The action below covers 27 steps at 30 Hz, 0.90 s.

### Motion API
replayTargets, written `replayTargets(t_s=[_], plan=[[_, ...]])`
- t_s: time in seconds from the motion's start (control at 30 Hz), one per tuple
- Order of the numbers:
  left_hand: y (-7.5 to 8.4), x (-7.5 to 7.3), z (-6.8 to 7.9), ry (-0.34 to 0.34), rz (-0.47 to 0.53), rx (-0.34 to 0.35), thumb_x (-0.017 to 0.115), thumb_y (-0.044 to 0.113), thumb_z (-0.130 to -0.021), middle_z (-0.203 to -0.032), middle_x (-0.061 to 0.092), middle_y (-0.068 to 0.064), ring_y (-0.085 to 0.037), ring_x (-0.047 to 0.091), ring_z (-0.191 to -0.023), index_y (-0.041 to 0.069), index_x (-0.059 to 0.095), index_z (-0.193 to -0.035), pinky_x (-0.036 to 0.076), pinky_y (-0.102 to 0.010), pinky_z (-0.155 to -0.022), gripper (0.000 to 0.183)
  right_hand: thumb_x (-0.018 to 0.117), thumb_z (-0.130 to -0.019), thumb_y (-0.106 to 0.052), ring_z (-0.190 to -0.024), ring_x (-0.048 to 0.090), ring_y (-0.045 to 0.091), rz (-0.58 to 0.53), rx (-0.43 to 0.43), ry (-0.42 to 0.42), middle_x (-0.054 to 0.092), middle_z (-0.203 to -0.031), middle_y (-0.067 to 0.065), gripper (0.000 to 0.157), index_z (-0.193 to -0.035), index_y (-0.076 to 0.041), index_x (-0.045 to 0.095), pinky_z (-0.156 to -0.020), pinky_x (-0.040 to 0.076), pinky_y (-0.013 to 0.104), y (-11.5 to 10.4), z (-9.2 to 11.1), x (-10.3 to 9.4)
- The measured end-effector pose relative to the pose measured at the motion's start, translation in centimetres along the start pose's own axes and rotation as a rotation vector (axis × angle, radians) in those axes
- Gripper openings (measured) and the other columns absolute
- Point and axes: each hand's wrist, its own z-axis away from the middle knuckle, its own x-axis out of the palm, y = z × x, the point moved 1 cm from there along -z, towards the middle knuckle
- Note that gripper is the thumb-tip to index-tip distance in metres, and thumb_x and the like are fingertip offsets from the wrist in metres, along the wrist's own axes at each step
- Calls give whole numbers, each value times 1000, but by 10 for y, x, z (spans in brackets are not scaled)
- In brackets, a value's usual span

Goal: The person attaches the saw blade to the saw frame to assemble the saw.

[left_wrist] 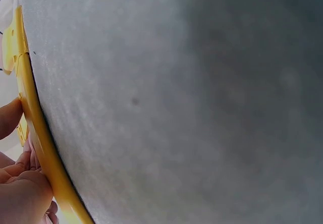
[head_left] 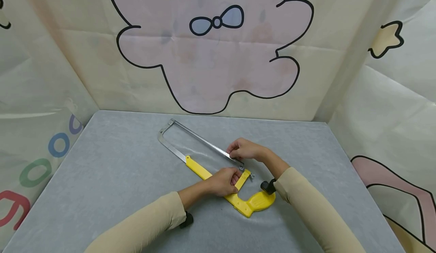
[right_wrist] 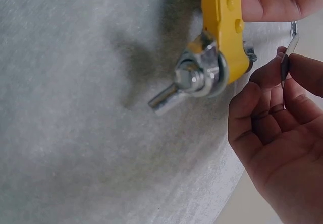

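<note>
A hacksaw with a yellow handle (head_left: 260, 201) and a grey metal frame (head_left: 172, 149) lies slanted across the table in the head view. My left hand (head_left: 222, 182) grips the yellow frame near its upright post (head_left: 242, 180). With thumb and fingertips, my right hand (head_left: 248, 149) pinches the thin silver blade (head_left: 201, 137) near its handle end. That end lies right by the pin (head_left: 242, 168) on the post. The blade's far end meets the frame's far corner. In the right wrist view, a metal wing nut (right_wrist: 189, 77) sits on the post's outer side.
A grey cloth-covered table (head_left: 112, 177) spreads under the hacksaw. Pale printed sheets (head_left: 218, 75) with cartoon drawings stand behind it and at both sides. Each wrist wears a black camera device, such as the right wrist's camera (head_left: 268, 187) close above the handle.
</note>
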Motion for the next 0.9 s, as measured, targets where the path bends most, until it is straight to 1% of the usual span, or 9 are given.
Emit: replayTargets(t_s=[0.2,0.43,0.9], plan=[[0,0,-1,-1,-5,8,71,-2,-73,-82,54,-3,-10,50,-75,1,55,-103,42,-18,-67,35,55,-86,-4,-61,47,12,0,-1,-2,57,-73,3,15,-95,4,64,-57,41,26,0,1,-1],[0,1,-2,-5,-4,-5,71,-1,-73,-83,54,-2,-11,50,-76,2,55,-104,42,-18,-68,35,55,-87,-4,-59,46,13,2,15,-3,56,-72,3,14,-94,3,64,-58,40,27,2,1,-1],[1,0,0,-4,-1,-4,71,-1,-73,-85,55,-3,-11,51,-78,0,55,-106,42,-18,-69,37,56,-86,-3,-62,49,12,-14,10,-15,60,-77,3,15,-96,3,64,-59,43,27,4,0,3]])
